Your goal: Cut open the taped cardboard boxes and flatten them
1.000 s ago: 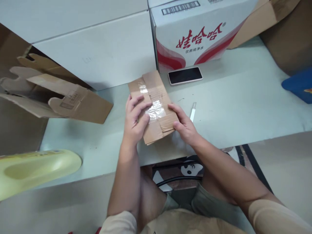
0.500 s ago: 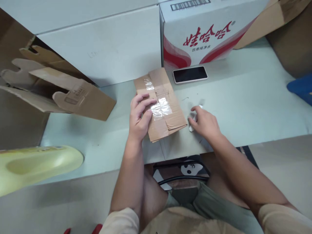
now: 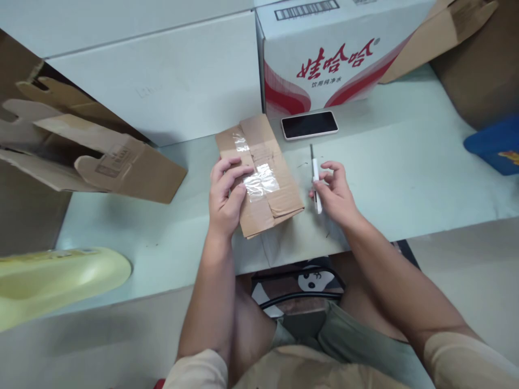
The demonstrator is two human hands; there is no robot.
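A small brown cardboard box (image 3: 270,194) lies tilted on the table, with strips of clear tape across its top seam. My left hand (image 3: 226,197) grips it along the left side, fingers over the top and thumb beside them. To the right of the box, my right hand (image 3: 334,192) is closed round a white utility knife (image 3: 316,186). Its thin dark blade is out and points away from me, apart from the box.
Behind the box lie a phone (image 3: 310,125) and a white-and-red carton (image 3: 324,70) beside a large white box (image 3: 162,86). An open cardboard carton (image 3: 138,167) and a yellow container (image 3: 81,275) are at left. A blue object (image 3: 494,145) sits at right on the pale table (image 3: 421,178).
My right hand has picked the utility knife up off the table and turned it, so the blade now shows. The left hand stays on the box. The view has shifted slightly.
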